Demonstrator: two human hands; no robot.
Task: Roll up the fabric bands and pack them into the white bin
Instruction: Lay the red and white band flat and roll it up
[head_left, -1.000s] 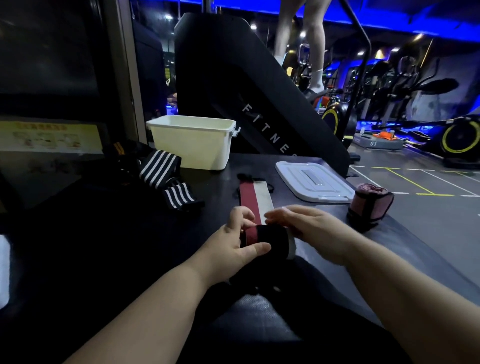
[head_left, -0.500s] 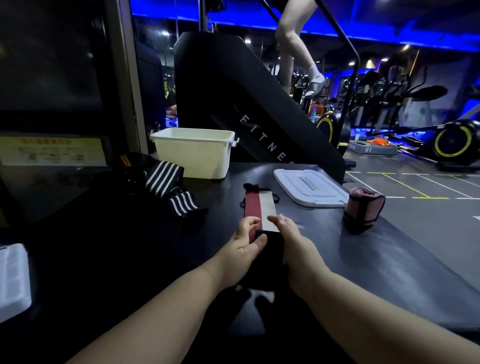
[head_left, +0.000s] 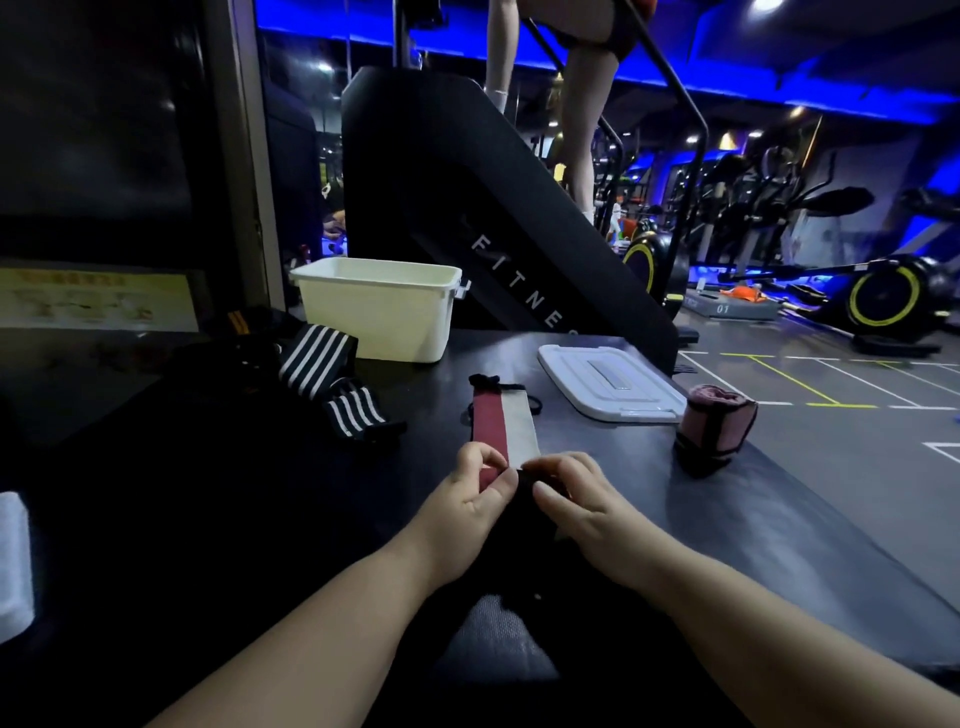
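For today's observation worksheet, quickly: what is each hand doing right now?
Left hand: fingers curled, pinching the red and white band at its near end.
Right hand: fingers curled, pinching the same band's dark end.

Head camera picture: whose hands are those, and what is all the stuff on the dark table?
The camera sits on a person's head, so you see their own arms. The left hand and right hand both pinch the near end of a red and white band stretched out on the dark table. Behind it stands the open white bin; its lid lies flat to the right. A pink band, already rolled, stands near the table's right edge. Loose striped bands lie on the left.
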